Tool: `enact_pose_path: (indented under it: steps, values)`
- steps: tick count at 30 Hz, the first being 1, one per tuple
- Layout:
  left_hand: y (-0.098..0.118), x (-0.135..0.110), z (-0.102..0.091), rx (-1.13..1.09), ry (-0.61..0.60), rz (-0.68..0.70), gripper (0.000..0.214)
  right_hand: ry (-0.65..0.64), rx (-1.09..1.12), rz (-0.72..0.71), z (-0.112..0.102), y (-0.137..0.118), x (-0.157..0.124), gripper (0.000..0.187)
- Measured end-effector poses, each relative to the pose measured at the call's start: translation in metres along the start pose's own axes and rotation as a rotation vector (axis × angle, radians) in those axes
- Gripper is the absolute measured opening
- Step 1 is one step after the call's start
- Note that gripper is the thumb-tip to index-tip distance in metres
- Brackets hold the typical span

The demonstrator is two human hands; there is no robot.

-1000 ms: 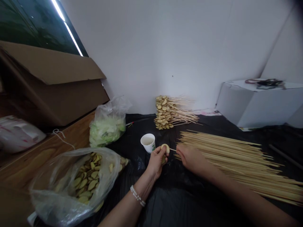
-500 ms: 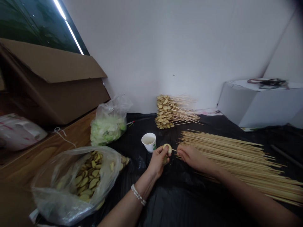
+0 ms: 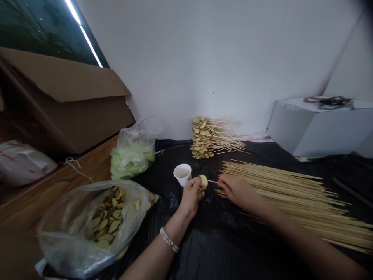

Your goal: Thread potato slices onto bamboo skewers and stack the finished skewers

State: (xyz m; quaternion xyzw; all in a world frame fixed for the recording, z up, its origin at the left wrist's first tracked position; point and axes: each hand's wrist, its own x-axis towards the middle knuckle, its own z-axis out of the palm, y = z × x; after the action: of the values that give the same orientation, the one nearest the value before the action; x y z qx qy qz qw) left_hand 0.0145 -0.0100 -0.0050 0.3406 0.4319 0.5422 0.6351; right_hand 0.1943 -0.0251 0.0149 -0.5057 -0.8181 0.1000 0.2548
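Note:
My left hand (image 3: 190, 196), with a white bead bracelet at the wrist, pinches pale potato slices (image 3: 203, 180) just right of a white paper cup (image 3: 182, 174). My right hand (image 3: 233, 187) is closed around a thin wooden skewer (image 3: 213, 181), whose far end meets the upper slice. Whether the tip has gone through the slice is hidden. Beneath the right hand and forearm lies a wide spread of bare skewers (image 3: 279, 190). Against the wall sits a stack of skewered slices (image 3: 201, 136), their sticks pointing right.
An open clear bag of potato slices (image 3: 109, 221) stands at the lower left, with a tied bag of cut greens (image 3: 132, 155) behind it. A cardboard box (image 3: 67, 116) is at far left. A white box (image 3: 317, 124) stands at back right. Black plastic sheeting (image 3: 210, 241) covers the surface.
My left hand has shifted slightly left with the slices. More of the skewer shows between the two hands, and the right hand's fingers look more tightly curled.

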Motion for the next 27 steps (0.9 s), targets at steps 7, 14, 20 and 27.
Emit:
enact_pose_path:
  steps: [7,14,20,27]
  values:
    - [0.002,-0.002,0.000,0.026,-0.039,-0.031,0.038,-0.113,0.044,0.007,0.000,-0.004,0.000,0.024]
    - [0.001,-0.001,0.000,0.024,-0.051,-0.032,0.038,-0.021,-0.153,-0.025,0.008,-0.007,-0.002,0.020]
    - [-0.001,0.000,0.000,0.031,-0.039,-0.026,0.039,-0.038,-0.244,-0.033,0.011,-0.007,-0.004,0.019]
    - [-0.001,-0.002,0.000,0.047,-0.043,-0.032,0.038,-0.069,0.029,0.034,0.004,-0.008,0.000,0.023]
